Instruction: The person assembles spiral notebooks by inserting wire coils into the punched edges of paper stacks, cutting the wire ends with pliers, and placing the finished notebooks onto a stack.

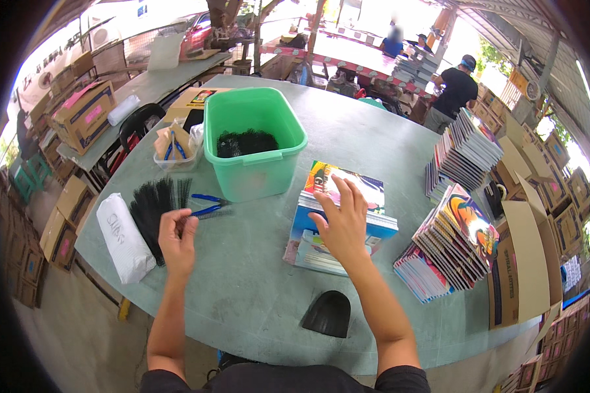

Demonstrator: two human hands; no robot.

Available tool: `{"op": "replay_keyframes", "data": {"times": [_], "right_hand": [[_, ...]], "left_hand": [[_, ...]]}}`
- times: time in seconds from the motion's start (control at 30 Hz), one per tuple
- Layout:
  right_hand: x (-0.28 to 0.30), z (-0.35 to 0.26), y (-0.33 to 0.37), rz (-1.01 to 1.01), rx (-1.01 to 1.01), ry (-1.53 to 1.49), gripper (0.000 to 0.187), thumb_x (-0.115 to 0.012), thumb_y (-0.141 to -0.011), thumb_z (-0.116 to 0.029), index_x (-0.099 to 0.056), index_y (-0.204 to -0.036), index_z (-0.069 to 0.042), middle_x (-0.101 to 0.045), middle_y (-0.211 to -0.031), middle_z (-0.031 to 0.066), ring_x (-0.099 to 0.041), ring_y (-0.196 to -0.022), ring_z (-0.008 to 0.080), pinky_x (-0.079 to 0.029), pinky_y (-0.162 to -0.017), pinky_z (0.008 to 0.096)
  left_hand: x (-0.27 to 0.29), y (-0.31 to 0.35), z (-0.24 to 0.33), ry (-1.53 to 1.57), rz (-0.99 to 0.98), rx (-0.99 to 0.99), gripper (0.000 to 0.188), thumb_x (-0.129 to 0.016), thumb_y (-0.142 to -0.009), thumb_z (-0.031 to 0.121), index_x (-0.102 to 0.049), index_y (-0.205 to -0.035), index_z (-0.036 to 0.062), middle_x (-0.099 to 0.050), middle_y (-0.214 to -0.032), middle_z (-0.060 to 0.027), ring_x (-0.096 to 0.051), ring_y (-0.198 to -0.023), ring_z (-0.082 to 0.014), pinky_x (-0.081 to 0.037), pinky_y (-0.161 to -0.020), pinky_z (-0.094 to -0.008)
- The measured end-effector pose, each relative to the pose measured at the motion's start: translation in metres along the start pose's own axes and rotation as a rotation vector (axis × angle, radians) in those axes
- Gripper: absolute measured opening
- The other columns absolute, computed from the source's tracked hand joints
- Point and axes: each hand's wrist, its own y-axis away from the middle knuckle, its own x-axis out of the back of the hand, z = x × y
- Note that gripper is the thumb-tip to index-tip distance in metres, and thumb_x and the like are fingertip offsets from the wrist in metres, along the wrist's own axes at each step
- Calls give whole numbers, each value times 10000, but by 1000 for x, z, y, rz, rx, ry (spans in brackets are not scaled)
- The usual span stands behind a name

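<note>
Across the middle of the view, a grey-green table [242,301], its near edge partly cut off by the person's torso. At right, an open carton [530,262], flaps up, inside mostly hidden. Left of centre, a green tub [252,182] with a black tangled mass [246,144] low inside; single pieces can't be made out. Two leaning notebook piles toward the right side: far pile [465,157] and near pile [449,245], many spines and covers overlapping. Centre-right, a notebook stack [308,223], top cover partly hidden by fingers. Far left, a white wrapped package [126,239], just beside a bunch of black coils [152,213], near end partly covered by hand.

Right hand [342,219]: open, fingers spread, over the notebook stack, nothing gripped; can't tell if the fingertips touch the cover. Left hand [177,241]: fingers curled, thumb up to the index finger, next to the coils; can't tell if anything is pinched, fingertips overlap the dark strands. Behind, a clear container [174,165], contents jumbled. Near edge: black half-round piece [328,314], lying loose. Blue-handled pliers [208,210] just beyond the left fingertips, a short coil [217,214] alongside.
</note>
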Motion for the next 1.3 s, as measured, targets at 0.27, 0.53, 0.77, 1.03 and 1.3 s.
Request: {"op": "replay_keyframes", "data": {"times": [0.27, 0.53, 0.77, 1.03, 1.3], "right_hand": [[-16, -1, 46, 157, 65, -9, 294, -638, -739, -73, -653, -1026, -133, -564, -1114, 42, -504, -1077, 263, -406, -879, 417], [-14, -1, 75, 127, 172, 25, 325, -609, -745, -71, -675, -1049, -163, -579, -1119, 11, -515, -1070, 227, -423, -894, 383], [-14, 2, 62, 152, 158, -28, 317, -622, -743, -85, -669, -1051, -141, -616, -1039, 10, -570, -988, 213, -416, -880, 358], [1, -16, 42, -57, -49, -50, 560, -692, -688, -68, -537, -1226, -56, -551, -931, 69, -538, -843, 243, -404, -747, 381], [-2, -12, 49, -67, -72, -29, 577, -681, -679, -34, -530, -1236, -27, -512, -1004, 102, -507, -903, 277, -409, -784, 393]], "left_hand": [[-21, -3, 31, 131, -390, 213, 353, -496, -960, 315, -521, -1138, 11, -560, -727, -26, -502, -569, -73, -416, -523, -220], [-59, 23, 33, 105, -622, 281, 287, -572, -923, 223, -575, -1145, 40, -570, -696, -7, -510, -569, -62, -427, -527, -219], [-56, 26, 25, 27, -813, 299, 276, -628, -876, 263, -630, -1033, 36, -599, -701, -53, -507, -544, -105, -426, -542, -252], [-65, 26, 25, -17, -849, 256, 260, -639, -865, 239, -628, -1023, 33, -616, -739, -103, -550, -612, -153, -457, -597, -286], [-66, 32, 22, -19, -872, 230, 259, -635, -867, 233, -624, -1021, 26, -639, -802, -121, -571, -632, -178, -469, -616, -298]]}}
